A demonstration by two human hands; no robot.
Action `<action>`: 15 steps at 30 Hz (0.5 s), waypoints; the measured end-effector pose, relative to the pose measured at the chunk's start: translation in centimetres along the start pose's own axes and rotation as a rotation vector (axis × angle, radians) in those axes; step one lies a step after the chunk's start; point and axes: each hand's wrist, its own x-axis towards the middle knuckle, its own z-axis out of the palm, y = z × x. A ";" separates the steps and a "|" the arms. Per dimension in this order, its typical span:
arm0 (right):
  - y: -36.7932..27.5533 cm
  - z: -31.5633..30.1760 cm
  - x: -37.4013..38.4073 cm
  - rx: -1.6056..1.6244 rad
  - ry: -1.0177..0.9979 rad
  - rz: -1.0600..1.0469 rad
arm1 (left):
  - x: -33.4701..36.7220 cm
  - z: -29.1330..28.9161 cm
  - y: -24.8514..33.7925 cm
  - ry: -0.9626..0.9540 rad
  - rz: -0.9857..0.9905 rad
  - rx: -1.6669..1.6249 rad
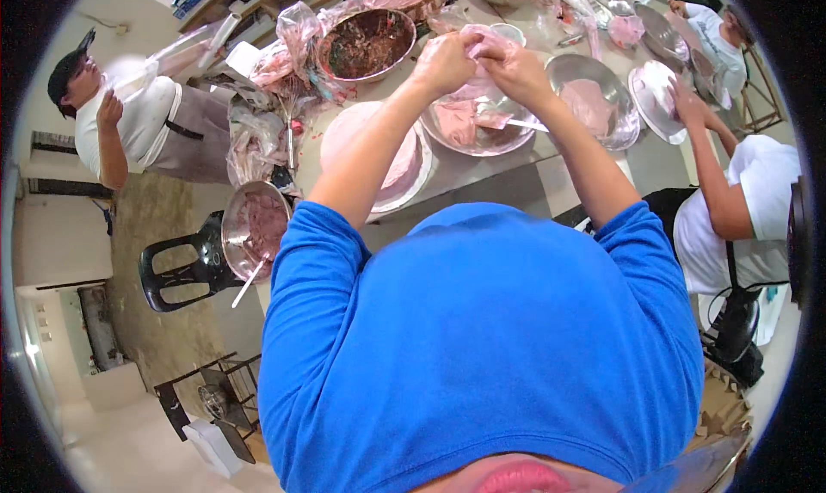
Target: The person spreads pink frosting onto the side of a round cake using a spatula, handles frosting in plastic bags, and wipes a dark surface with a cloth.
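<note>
My left hand (443, 63) and my right hand (518, 70) are raised together over the table, both closed on the gathered top of a plastic piping bag (478, 85) with pink icing in it. The bag hangs above a metal bowl (440, 140) of pink icing. A spatula (527, 125) with a white handle rests in that bowl. To the left of the bowl, close to my left forearm, a round cake (357, 136) coated in pink icing sits on a white board. Beyond my right wrist lies another metal bowl (626, 125) with pink icing inside.
A dark-smeared bowl (366, 67), crumpled plastic (298, 30) and a whisk (291, 123) crowd the left of the table. A bowl of pink icing (249, 226) stands on a black stool (194, 261). At right, a person handles a white-iced cake (656, 93); another person stands left.
</note>
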 end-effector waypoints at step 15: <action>2.3 -1.5 -1.4 0.119 -0.091 0.037 | 1.0 -7.0 -3.2 0.150 -0.251 0.051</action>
